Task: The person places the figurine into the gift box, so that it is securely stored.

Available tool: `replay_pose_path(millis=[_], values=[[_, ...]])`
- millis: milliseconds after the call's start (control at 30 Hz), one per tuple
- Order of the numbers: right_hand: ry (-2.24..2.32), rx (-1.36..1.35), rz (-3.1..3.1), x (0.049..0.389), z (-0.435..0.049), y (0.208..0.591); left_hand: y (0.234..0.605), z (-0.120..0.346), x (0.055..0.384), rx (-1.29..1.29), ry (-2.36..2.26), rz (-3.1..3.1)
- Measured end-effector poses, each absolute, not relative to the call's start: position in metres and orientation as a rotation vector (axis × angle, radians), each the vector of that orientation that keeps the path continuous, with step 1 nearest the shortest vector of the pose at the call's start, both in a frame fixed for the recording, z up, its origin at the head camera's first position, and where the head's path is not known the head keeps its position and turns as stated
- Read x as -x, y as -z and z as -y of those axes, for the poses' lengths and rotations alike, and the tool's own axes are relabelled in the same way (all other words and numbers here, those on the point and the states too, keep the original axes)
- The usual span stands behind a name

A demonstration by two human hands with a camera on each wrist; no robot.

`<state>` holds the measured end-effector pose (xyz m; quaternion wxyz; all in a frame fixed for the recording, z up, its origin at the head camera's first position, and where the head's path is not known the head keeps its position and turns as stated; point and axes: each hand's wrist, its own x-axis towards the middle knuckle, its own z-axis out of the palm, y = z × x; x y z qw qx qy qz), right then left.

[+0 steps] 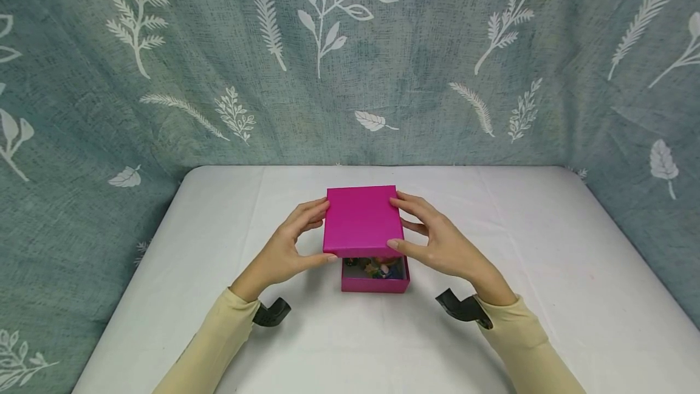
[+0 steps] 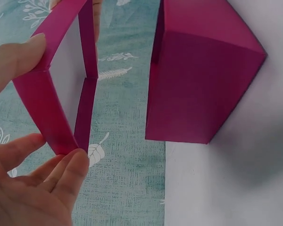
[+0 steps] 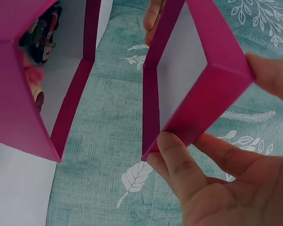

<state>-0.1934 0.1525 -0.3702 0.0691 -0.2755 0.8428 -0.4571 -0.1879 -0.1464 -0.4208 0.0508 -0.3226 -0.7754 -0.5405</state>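
Observation:
A square magenta lid (image 1: 363, 219) hangs above a matching box (image 1: 375, 285), with a gap between them in both wrist views. My left hand (image 1: 288, 248) grips the lid's left side, thumb at the near corner and fingers along the edge. On the opposite side my right hand (image 1: 442, 237) holds it the same way. The lid's pale inside (image 3: 184, 61) faces down toward the box. Small colourful figurines (image 1: 383, 269) lie in the box, partly hidden by the lid; in the right wrist view dark and pink figurines (image 3: 43, 40) show inside.
The box stands on a table with a white cloth (image 1: 219, 248). Behind and beside the table hangs a teal curtain (image 1: 426, 114) with white leaf prints. A black strap (image 1: 271, 312) sits at the left wrist, another black strap (image 1: 465, 309) at the right.

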Motion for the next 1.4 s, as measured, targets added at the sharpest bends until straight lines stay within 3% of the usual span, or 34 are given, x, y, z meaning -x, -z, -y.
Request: replay_pose_path(millis=[1400], values=[[0.843, 0.836, -2.642, 0.199, -0.15, 0.39, 0.427, 0.139, 0.181, 0.976, 1.106, 2.877]])
